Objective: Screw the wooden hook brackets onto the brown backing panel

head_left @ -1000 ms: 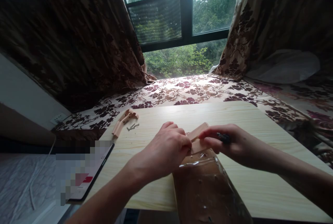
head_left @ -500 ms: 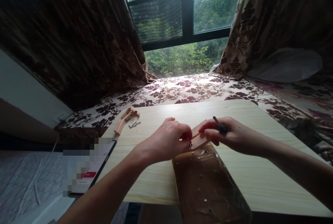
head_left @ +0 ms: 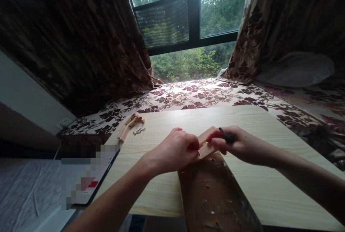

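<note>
A pale wooden part (head_left: 208, 150) with a dark hole or screw head near its left end rests on the near-black-brown taped box (head_left: 215, 196). My left hand (head_left: 175, 149) is closed at the part's left end, its fingertips pinched and partly hidden. From the other side my right hand (head_left: 239, 142) is closed too, with thumb and fingers on the part's right end. Tucked in that hand is a small screwdriver (head_left: 229, 138) with a dark handle, its thin shaft pointing up and left. Several loose screws (head_left: 139, 131) lie on the table beyond my left hand.
More curved wooden parts (head_left: 130, 126) lie at the table's far left. A tablet (head_left: 93, 185) sits along the left edge of the light wood table (head_left: 153, 192). Behind are a floral-covered ledge (head_left: 194, 95), curtains and a window. The box overhangs the table's near edge.
The wooden part has tilted and shifted slightly in my hands, and more of it shows. My right hand has moved a little lower; both hands stay closed around it. The view shifts slightly.
</note>
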Action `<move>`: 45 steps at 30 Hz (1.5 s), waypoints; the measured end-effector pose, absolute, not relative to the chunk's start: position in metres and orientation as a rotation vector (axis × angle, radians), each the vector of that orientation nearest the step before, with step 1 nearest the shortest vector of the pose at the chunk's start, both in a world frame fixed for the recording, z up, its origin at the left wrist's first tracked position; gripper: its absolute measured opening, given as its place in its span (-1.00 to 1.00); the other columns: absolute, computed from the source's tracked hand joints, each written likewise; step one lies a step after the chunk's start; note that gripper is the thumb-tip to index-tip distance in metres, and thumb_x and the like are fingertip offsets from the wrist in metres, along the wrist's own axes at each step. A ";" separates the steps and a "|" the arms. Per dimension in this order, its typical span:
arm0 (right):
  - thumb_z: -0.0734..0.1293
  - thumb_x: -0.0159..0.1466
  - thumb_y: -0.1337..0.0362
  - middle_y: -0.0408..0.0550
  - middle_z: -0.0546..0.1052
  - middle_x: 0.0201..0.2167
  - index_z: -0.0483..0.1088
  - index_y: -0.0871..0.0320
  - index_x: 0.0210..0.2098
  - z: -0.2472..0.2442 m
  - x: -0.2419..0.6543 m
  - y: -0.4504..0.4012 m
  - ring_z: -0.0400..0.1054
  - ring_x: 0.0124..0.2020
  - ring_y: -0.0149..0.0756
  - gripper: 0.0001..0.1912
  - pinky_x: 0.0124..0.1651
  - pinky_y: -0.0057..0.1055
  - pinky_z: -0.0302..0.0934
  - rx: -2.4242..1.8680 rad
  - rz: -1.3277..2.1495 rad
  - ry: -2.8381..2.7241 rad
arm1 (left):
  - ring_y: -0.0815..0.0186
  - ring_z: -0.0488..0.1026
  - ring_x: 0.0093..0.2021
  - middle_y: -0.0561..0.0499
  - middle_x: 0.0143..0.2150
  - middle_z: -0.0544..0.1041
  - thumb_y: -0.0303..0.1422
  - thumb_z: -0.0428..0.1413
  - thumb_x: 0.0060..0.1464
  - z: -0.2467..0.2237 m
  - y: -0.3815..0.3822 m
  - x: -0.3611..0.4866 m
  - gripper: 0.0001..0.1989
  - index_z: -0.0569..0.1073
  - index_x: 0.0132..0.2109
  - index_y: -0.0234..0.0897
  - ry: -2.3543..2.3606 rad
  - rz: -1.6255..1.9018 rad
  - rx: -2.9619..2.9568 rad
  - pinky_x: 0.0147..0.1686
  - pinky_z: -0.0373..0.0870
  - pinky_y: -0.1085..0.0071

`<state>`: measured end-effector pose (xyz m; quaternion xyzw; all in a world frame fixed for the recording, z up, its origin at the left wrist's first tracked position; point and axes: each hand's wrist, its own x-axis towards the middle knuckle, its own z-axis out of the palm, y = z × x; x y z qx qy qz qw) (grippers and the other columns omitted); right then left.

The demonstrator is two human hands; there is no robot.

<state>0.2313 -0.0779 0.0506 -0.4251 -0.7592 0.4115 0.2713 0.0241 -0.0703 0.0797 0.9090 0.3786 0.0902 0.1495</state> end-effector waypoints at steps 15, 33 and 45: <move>0.28 0.23 0.21 -0.13 0.48 -0.40 0.48 0.17 -0.26 0.032 0.238 -0.083 0.31 -0.38 -0.34 -0.81 -0.31 -0.44 0.18 -1.179 1.057 -2.109 | 0.41 0.36 -0.41 0.18 -0.52 0.46 -0.55 0.13 0.04 0.069 -0.076 0.023 -0.85 0.49 -0.41 -0.23 1.103 0.274 2.596 0.16 0.03 0.20; 0.26 0.27 0.20 -0.08 0.57 -0.40 0.46 0.15 -0.22 0.038 0.238 -0.087 0.42 -0.42 -0.32 -0.80 -0.36 -0.47 0.23 -1.185 0.947 -2.259 | 0.34 0.43 -0.22 0.15 -0.37 0.54 -0.52 0.07 0.10 0.061 -0.087 0.027 -0.80 0.43 -0.46 -0.21 1.189 0.307 2.537 0.06 0.04 0.22; 0.21 0.28 0.17 -0.08 0.54 -0.39 0.42 0.14 -0.23 0.036 0.237 -0.089 0.39 -0.40 -0.29 -0.78 -0.34 -0.40 0.23 -1.234 0.979 -2.246 | 0.32 0.40 -0.26 0.10 -0.41 0.51 -0.50 0.04 0.15 0.061 -0.082 0.032 -0.75 0.43 -0.49 -0.24 1.177 0.245 2.553 0.04 0.04 0.22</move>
